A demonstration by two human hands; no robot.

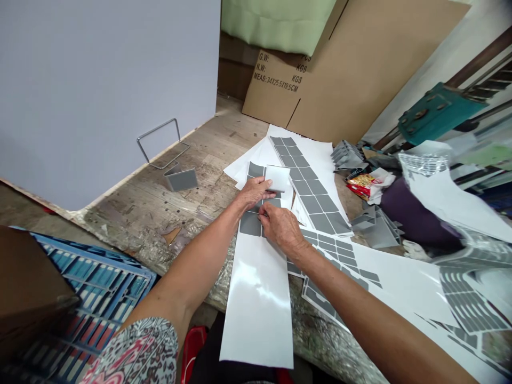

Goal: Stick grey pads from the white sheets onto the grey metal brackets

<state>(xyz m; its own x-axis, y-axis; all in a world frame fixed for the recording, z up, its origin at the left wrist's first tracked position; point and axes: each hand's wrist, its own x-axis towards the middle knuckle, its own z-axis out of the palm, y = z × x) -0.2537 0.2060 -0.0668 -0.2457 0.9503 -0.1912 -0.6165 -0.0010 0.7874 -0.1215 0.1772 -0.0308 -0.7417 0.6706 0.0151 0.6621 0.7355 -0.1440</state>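
A long white backing sheet [262,298] with grey square stickers [250,224] on its far half lies before me, its near end over the table edge. My left hand [256,193] is closed on a small pale, flat-faced piece [278,177], held above the sheet; the piece's far side is hidden. Just nearer to me, my right hand [282,224] is closed in a pinch at the edge of a grey sticker. Whether a sticker is between those fingertips, I cannot make out.
More sticker sheets [306,184] lie to the right, beside bent grey metal pieces [378,226] and a red snack packet [360,184]. Left are a wire frame [160,141], a bent grey bracket [182,178] and a large white panel [108,96]. Cardboard [320,90] stands behind; a blue crate [104,282] sits below.
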